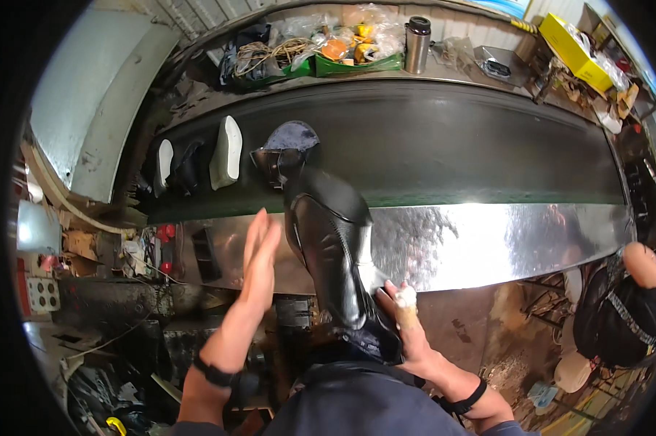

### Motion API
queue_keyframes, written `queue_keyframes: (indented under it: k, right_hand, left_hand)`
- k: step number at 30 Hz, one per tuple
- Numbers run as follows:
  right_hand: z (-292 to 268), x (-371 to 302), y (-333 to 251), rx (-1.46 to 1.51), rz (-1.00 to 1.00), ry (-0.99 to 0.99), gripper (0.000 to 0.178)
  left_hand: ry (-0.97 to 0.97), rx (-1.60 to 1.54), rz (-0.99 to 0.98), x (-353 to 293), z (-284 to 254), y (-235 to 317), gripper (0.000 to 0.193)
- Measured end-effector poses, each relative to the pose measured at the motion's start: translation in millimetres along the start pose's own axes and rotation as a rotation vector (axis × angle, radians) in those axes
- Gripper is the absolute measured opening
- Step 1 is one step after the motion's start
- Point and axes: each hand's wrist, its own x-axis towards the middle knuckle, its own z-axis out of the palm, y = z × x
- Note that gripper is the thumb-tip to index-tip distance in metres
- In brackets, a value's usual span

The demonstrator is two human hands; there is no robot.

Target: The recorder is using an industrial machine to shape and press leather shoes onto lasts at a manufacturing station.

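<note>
A shiny black boot [331,251] with a zip along it is up in front of my body, over the near edge of the metal counter. My right hand [408,323] is closed at its near right side, gripping the shaft; a whitish wrap covers one finger. Beside that hand shows a pale, shiny patch whose nature I cannot make out. My left hand [259,258] is held apart from the boot on its left, fingers stretched out and holding nothing. Just beyond the boot, a black piece of footwear with grey fuzzy lining [292,136] lies on the dark belt.
Two pale soles [229,151] and a dark shoe piece [188,167] stand on the belt [473,142]. Behind it are green trays [357,65], a steel flask [417,45] and a yellow box [575,51]. Another person [622,309] sits at the right, near the metal counter [488,243].
</note>
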Motion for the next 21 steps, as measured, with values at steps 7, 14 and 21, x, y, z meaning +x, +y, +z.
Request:
queue_keyframes:
  k: [7,14,21]
  right_hand:
    - [7.1,8.3,-19.1,-0.513,-0.408,0.181,0.039]
    - [12.3,4.8,-26.8,-0.614,-0.494,0.243,0.031]
    - [18.4,0.6,-27.2,-0.654,-0.555,0.234,0.026]
  left_hand:
    - [-0.293,0.741,0.95,-94.1,21.8,45.1,0.094]
    - [-0.188,0.863,1.279,-102.1,17.0,36.6,0.039]
    - [-0.202,0.697,1.284,-107.9,8.3,33.0,0.033]
